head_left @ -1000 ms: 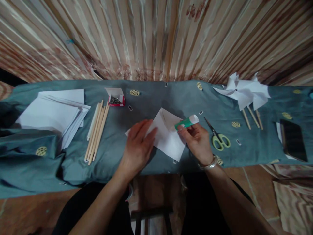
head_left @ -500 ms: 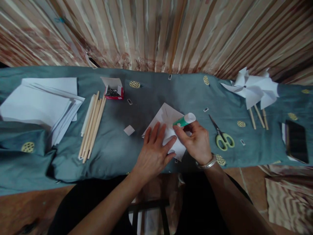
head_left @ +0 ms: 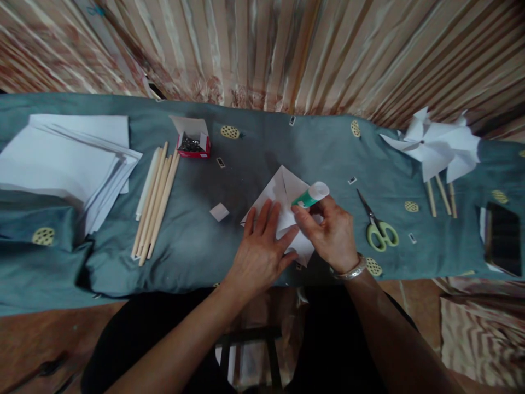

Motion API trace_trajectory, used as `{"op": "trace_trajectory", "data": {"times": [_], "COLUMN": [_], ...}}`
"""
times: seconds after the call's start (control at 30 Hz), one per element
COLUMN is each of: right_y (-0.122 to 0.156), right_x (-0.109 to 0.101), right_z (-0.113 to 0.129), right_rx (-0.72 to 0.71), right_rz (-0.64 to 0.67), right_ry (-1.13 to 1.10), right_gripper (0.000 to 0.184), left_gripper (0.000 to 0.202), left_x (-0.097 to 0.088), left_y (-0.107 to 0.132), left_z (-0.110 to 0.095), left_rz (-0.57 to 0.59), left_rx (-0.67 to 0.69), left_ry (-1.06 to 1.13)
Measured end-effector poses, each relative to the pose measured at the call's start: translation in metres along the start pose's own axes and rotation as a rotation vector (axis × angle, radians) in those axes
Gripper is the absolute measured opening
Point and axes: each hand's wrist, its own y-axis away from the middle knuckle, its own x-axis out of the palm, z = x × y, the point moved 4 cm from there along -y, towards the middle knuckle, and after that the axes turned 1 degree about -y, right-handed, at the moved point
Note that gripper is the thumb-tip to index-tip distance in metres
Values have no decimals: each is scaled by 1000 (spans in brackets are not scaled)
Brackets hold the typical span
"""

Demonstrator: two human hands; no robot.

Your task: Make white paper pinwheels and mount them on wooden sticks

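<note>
**Holding a glue stick to a folded white sheet**

Seen from above, my left hand (head_left: 262, 249) lies flat with fingers spread, pressing down the near half of a folded sheet (head_left: 283, 189) in the middle of a teal cloth (head_left: 320, 148). My right hand (head_left: 334, 235), with a bracelet (head_left: 350, 271) at the wrist, pinches a green glue stick (head_left: 310, 196) between thumb and fingertips. Its white end points away toward 2 o'clock and its near end meets the sheet's centre folds.

Taking the sheet as the clock's centre, finished paper pinwheels (head_left: 438, 145) on sticks lie at 2 o'clock, well apart. A stack of plain paper (head_left: 69, 164) sits at 9 to 10 o'clock, with loose wooden sticks (head_left: 158, 202) beside it. An open red box of pins (head_left: 192, 143) is at 11 o'clock. By my judgement, several pinwheels are done and this sheet is at its folding and gluing stage, with no stick or pin on it yet; plenty of paper is unused.

A small paper square (head_left: 219, 212) lies near at 9 o'clock. Scissors (head_left: 379, 227) lie near at 3 o'clock, just beyond my right hand, and a dark phone (head_left: 502, 238) sits further out that way. The cloth's near edge runs just under my wrists at 6 o'clock. Bare cloth stretches toward 12 o'clock up to a striped curtain (head_left: 262, 49).
</note>
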Motion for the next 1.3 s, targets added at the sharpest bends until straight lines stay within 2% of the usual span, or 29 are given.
{"op": "trace_trajectory", "data": {"times": [0.7, 0.97, 1.3], "right_y": [9, 12, 16], "right_x": [2, 0, -5], "right_z": [12, 11, 7], "right_rx": [-136, -137, -206], "right_rz": [41, 65, 45], "right_ry": [35, 40, 60], "right_gripper": [19, 17, 17], "left_gripper": [48, 48, 50], "left_x": [-1, 1, 1], "left_y": [-1, 0, 0], "left_z": [0, 1, 0], "left_rz": [8, 3, 13], "left_rx": [-12, -13, 2], "left_ry": [-3, -5, -57]}}
